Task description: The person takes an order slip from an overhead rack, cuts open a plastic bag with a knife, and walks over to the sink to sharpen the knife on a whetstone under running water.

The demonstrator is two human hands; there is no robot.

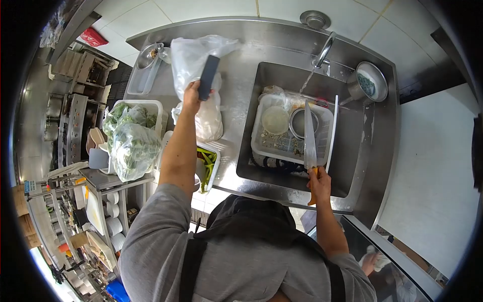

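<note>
A: What do the hands hold?

B: A person in a gray shirt grips a dark block [210, 70] in the left hand [192, 96], fingers closed around its near end. The right hand [320, 184] clenches the orange handle of a long knife [309, 141].

A: Where are the two?

B: The block is raised above the left half of a steel counter [241, 58], just beside white plastic bags [188, 53]. The knife's handle is at the near edge of the sink basin [354, 161], its blade pointing toward the back, over a white basket [277, 153].

A: And around them?

B: Water runs from a tap [328, 48] at the basin's back edge. The basket holds a pale round bowl [274, 120] and a metal bowl [296, 124]. At the counter's back right corner, a metal pot [356, 91] has bluish contents; at the back left corner lies a clear tray [141, 83].

A: The room?

B: Bagged leafy greens [132, 148] sit off the counter's left end, and long green vegetables [207, 160] lie in a container by its near edge. Pale tiles [216, 10] line the wall behind; racks of kitchenware fill the far left.
</note>
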